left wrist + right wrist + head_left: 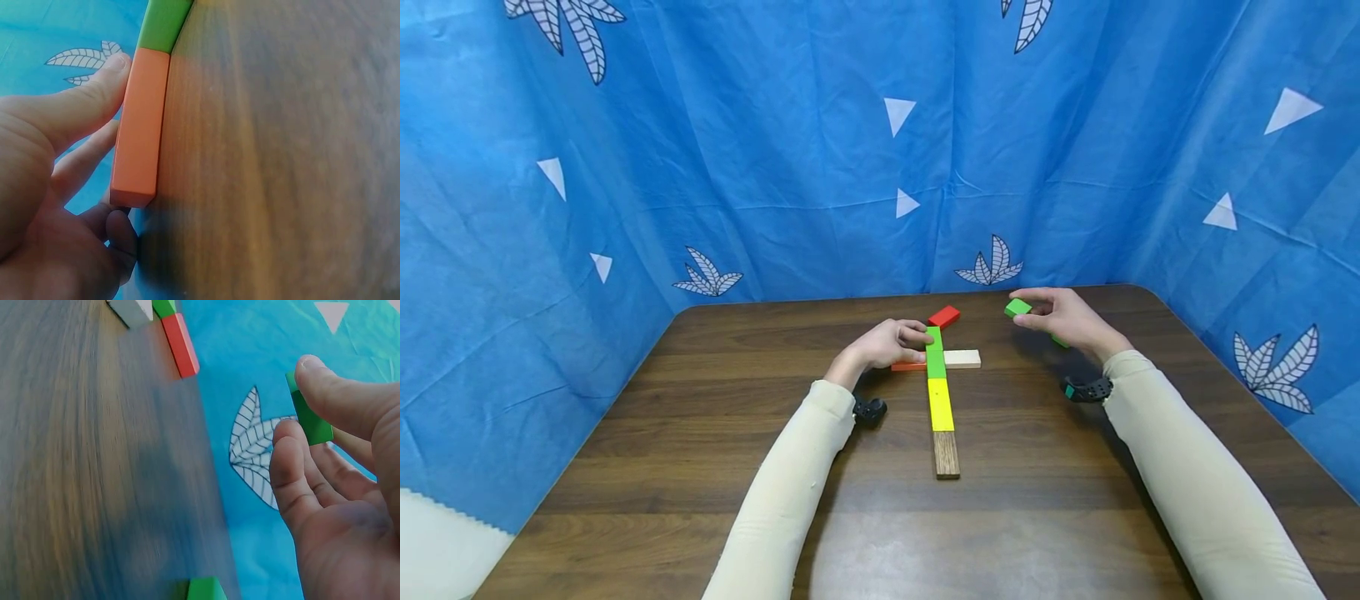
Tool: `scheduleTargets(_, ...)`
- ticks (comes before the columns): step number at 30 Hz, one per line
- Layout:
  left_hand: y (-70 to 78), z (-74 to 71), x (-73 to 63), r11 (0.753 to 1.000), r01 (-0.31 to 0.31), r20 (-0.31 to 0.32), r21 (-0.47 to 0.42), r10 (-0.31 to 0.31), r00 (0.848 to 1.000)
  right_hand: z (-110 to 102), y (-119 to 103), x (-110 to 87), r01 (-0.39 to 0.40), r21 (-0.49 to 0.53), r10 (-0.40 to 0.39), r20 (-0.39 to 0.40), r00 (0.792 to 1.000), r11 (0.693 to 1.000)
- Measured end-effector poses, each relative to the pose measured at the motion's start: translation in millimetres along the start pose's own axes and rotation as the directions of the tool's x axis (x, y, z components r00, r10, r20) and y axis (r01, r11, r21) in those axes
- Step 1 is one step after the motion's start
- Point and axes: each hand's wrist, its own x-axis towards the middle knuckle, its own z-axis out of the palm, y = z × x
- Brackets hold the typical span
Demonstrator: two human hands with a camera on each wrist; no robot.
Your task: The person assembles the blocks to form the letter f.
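Observation:
My right hand (1067, 318) pinches a small green block (1018, 307) between thumb and fingers, held up above the far right part of the table. In the right wrist view that block (310, 415) sits under the thumb, fingers behind it. My left hand (891, 343) is over an orange block (908, 367), fingertips at the side of a row with green blocks (935, 357), a yellow block (940, 406) and a brown wood block (946, 455). In the left wrist view the thumb lies along the orange block (139, 128), the other fingers loosely bent beside it.
A white block (962, 359) lies right of the row, opposite the orange one. At the row's far end a red block (943, 317) lies at an angle. Another green block (1059, 341) shows under my right hand. A blue curtain (820, 167) hangs behind the wooden table (715, 433).

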Motion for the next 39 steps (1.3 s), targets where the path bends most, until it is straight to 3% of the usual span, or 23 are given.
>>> scheduleTargets(19, -1.8, 0.9, -0.7, 1.000, -0.015, -0.001, 0.017, 0.015, 1.000, 39.0, -10.5, 42.8, -0.039, 0.151, 0.056, -0.111, 0.992, 0.988)
scheduleTargets(28, -3.3, 1.5, 0.0, 1.000, -0.016, 0.003, 0.016, 0.016, 1.000, 51.4, -5.4, 50.6, -0.074, 0.137, 0.096, -0.167, 0.981, 0.988)
scheduleTargets(39, -4.4, 1.3, 0.9, 1.000, -0.014, -0.004, 0.012, 0.014, 1.000, 61.6, 2.4, 60.1, -0.064, 0.276, 0.108, -0.147, 0.983, 0.959)
